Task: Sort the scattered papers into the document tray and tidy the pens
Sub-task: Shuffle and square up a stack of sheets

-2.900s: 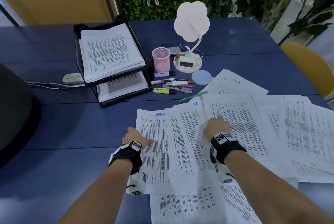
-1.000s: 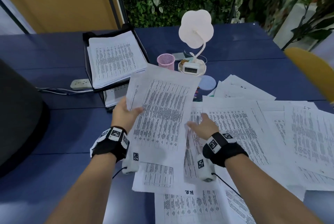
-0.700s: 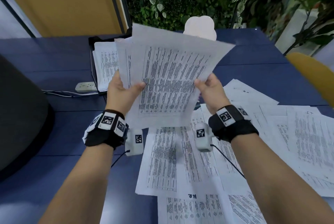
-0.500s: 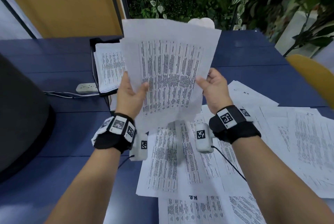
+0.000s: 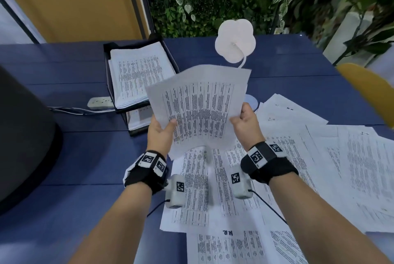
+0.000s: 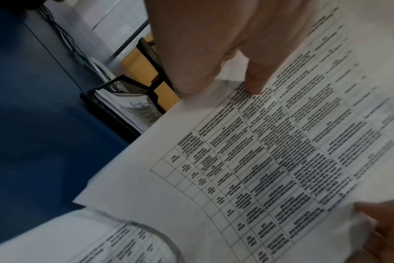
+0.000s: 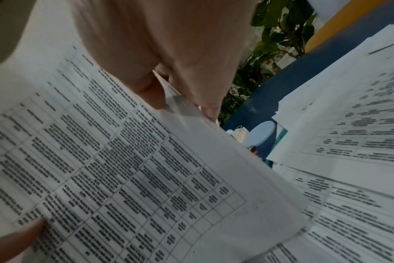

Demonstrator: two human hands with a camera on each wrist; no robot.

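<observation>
Blue table [image 5: 64,157], left hand [image 5: 160,133], right hand [image 5: 245,125] pinching raised papers [image 5: 200,110]

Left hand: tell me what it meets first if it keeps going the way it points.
Probably the document tray. The left hand, gripping the held papers, points up and forward toward the tray's near end, though depth is uncertain.

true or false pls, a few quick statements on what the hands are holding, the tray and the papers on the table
1. Both hands hold the same printed sheets, left hand and right hand at opposite edges. True.
2. The held sheets lie flat on the table. False: they are lifted above it.
3. The top tier of the document tray is empty. False: a stack of papers fills it.
4. Scattered papers cover the table on the right. True.
</observation>
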